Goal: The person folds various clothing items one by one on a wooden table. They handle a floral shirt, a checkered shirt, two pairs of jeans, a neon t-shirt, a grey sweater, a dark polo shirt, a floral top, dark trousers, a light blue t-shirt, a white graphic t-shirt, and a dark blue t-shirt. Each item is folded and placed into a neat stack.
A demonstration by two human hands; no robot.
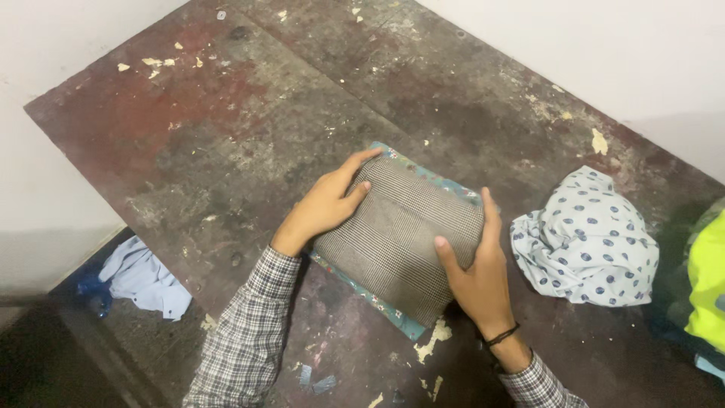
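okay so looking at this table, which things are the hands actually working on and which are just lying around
In hand:
- folded brown checked cloth, pressed by left hand and right hand
- teal patterned fabric showing beneath it

Lying about:
- crumpled pale blue dotted garment, to the right
- light blue shirt, beyond the worn dark table edge
- bright yellow fabric, far right

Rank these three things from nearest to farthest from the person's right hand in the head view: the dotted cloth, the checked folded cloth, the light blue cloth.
1. Checked folded cloth: under the right hand.
2. Dotted cloth: crumpled, just right.
3. Light blue cloth: far left, below the table edge.
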